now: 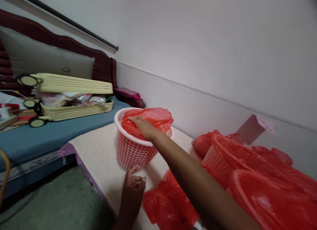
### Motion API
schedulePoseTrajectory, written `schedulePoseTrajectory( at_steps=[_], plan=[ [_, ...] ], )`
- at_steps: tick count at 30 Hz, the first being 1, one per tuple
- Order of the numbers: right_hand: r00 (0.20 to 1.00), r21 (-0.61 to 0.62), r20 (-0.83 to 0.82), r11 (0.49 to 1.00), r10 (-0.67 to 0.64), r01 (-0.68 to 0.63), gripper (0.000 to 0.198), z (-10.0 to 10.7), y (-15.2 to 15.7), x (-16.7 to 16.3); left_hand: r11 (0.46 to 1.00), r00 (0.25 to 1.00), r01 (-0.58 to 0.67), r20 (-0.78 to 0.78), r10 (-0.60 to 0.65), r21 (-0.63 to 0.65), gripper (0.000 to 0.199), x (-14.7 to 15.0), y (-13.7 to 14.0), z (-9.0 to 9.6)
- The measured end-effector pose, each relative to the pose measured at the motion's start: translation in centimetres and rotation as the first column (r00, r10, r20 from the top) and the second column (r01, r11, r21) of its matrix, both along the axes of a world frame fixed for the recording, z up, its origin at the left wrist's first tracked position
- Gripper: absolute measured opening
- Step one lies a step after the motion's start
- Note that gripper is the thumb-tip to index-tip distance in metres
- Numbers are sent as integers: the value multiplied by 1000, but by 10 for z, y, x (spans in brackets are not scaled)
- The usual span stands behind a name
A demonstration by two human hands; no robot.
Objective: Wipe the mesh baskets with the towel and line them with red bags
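Observation:
A pink-and-white perforated plastic basket [135, 152] stands upright on the pale mat, with a crumpled red plastic bag [158, 116] lying in its mouth and bulging over the far rim. Reaching across from the right, my right hand [145, 127] rests on the bag inside the basket, its fingers stretched out. My left hand [135, 187] is just below the basket's base, palm turned up. Its index finger points toward the basket wall, the other fingers curl loosely, and nothing shows in it. More red plastic bag [170, 203] lies bunched beneath my right forearm.
At the right, baskets [244, 187] lined with red bags stand by the wall. A pink card [264, 124] is above them. On the blue bed [99, 122] at the left lies a partly opened yellow suitcase [76, 112] with packed items. The mat [95, 147] has a purple edge.

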State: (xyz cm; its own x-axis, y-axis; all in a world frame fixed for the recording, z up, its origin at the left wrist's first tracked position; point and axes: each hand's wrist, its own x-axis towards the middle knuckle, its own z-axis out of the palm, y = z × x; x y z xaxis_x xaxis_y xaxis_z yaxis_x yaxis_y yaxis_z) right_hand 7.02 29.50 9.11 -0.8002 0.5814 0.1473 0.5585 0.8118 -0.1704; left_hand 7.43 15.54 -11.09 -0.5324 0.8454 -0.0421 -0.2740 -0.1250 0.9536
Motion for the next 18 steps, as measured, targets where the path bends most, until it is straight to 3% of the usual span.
schedulePoseTrajectory(
  at_steps=[6, 9, 11, 14, 16, 18],
  plan=[
    [985, -104, 169, 992, -47, 65, 48, -10, 9, 3, 999, 998, -48, -27, 49, 14, 53, 6, 0, 3],
    [986, -78, 123, 990, -110, 120, 49, -11, 9, 7, 998, 998, -52, -35, 53, 20, 52, 7, 0, 3],
    [989, -39, 24, 988, -146, 147, 48, -7, 4, 11, 998, 998, -61, -27, 61, 20, 52, 4, -1, 2],
    [951, 90, -273, 981, -143, 173, 36, -2, -22, 16, 999, 999, -34, 6, 34, -14, 57, -2, 1, 0],
    [886, 201, -457, 962, -74, 184, 28, -3, -50, 20, 999, 1000, -1, 11, 2, -49, 59, -4, 3, 0],
    [851, 281, -525, 946, 14, 158, 26, -11, -80, 25, 999, 1000, 5, -2, -5, -37, 62, -3, 4, 2]
  ],
)
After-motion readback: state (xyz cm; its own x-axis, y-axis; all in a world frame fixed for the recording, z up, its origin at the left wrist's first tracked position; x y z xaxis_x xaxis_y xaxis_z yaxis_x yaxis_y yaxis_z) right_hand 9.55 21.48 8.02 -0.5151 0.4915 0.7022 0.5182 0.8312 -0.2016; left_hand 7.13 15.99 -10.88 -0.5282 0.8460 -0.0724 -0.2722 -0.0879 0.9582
